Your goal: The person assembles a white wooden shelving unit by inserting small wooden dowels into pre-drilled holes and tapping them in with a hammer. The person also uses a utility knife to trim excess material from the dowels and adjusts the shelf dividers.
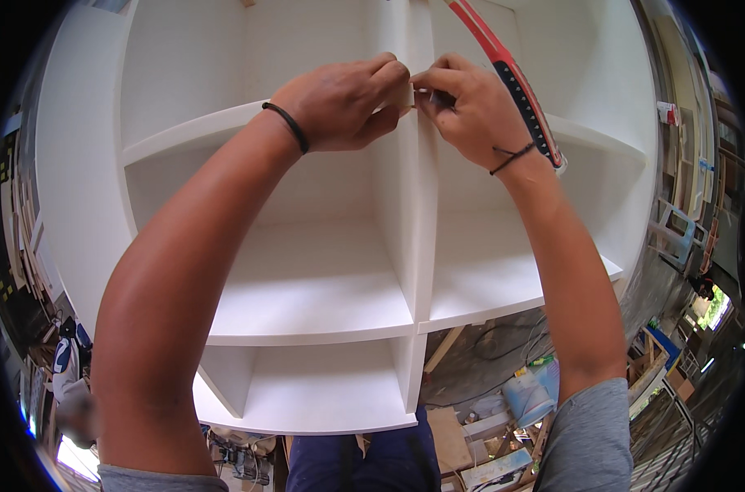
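Both hands meet at the front edge of the white upright divider (421, 189), just above the level of the middle shelf. The fingers of my left hand (339, 102) are curled and pinched against the divider's left side. My right hand (475, 107) pinches with thumb and forefinger at the same edge, its fingertips nearly touching the left ones. Whatever small thing lies between the fingertips is too hidden to name. A long red tool with a black dotted grip (524, 94) slants behind my right wrist. The white shelf unit (323, 332) fills the middle of the view.
Below the unit, at the right, are a light-blue container (526, 398), cables and wood offcuts. Boards and frames lean along the right side (688, 164). A person (73, 377) shows at the lower left, beside more stacked boards.
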The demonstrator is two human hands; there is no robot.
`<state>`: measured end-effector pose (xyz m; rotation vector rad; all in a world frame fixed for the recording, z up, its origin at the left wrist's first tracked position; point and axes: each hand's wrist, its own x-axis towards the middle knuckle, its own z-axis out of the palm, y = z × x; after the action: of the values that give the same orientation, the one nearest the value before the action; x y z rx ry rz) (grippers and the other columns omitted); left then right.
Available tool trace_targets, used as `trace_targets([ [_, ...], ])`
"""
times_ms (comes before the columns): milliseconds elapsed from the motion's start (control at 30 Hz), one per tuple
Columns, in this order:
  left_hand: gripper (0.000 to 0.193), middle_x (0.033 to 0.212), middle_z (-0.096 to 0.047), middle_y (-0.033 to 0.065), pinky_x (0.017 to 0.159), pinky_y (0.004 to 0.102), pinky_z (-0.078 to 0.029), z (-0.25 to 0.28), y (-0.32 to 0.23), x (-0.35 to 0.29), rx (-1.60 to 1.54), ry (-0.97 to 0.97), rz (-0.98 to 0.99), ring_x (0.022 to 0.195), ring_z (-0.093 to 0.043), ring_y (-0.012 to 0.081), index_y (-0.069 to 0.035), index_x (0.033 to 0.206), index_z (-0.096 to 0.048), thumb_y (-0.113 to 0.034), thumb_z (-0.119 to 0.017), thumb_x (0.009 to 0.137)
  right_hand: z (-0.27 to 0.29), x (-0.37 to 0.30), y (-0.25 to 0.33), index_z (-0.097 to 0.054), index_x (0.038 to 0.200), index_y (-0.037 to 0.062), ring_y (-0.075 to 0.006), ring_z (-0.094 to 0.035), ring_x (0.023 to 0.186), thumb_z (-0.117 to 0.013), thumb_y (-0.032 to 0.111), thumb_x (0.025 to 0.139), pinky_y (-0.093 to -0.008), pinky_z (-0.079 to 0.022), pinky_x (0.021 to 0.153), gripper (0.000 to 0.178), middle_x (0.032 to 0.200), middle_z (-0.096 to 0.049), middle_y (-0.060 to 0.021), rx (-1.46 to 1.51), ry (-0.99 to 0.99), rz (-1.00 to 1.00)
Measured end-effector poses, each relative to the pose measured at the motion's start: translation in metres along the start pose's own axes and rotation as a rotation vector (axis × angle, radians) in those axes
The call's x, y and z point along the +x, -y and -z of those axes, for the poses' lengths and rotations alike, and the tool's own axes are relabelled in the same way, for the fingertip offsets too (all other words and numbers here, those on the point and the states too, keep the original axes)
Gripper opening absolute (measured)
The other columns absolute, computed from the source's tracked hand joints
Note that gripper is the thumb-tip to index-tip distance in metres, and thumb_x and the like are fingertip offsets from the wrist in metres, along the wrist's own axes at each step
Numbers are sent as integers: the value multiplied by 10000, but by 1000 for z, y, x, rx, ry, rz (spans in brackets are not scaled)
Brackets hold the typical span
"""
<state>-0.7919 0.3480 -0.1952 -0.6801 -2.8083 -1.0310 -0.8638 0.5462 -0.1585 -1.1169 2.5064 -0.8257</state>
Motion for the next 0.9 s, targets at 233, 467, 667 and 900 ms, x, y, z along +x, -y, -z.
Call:
trace_targets([
  [233, 239, 950, -566, 112, 664, 432, -502, 2, -2, 3, 33, 17, -8, 770, -596, 342, -51, 1062, -506, -135, -620, 869, -4, 17, -6, -713, 931, 73, -307, -640, 726, -618, 177, 876, -407, -505, 685, 151, 788, -653, -108, 22, -266, -84],
  [467, 230, 956, -578, 85, 638, 416, -506, 1, 2, 1, 111, 41, 12, 755, -615, 313, -83, 1085, -564, -171, -639, 887, 23, 15, 15, -707, 926, 31, -49, -428, 610, -686, 268, 933, -221, -361, 544, 238, 660, -523, 57, 240, -449, -288],
  [667, 144, 876, -595, 64, 624, 416, -502, 4, -3, 6, 99, 38, 9, 732, -614, 297, -94, 1047, -613, -163, -626, 922, 38, -14, 26, -704, 947, 24, -23, -447, 656, -688, 206, 932, -188, -353, 575, 183, 730, -560, 66, 380, -480, -258],
  [900, 111, 875, -631, 52, 622, 411, -502, 1, -3, 8, 118, 70, 37, 745, -633, 301, -118, 1025, -630, -158, -627, 921, 42, -78, 56, -631, 1042, -20, -46, -495, 700, -688, 115, 902, -189, -432, 651, 203, 799, -555, 42, 777, -432, -392],
])
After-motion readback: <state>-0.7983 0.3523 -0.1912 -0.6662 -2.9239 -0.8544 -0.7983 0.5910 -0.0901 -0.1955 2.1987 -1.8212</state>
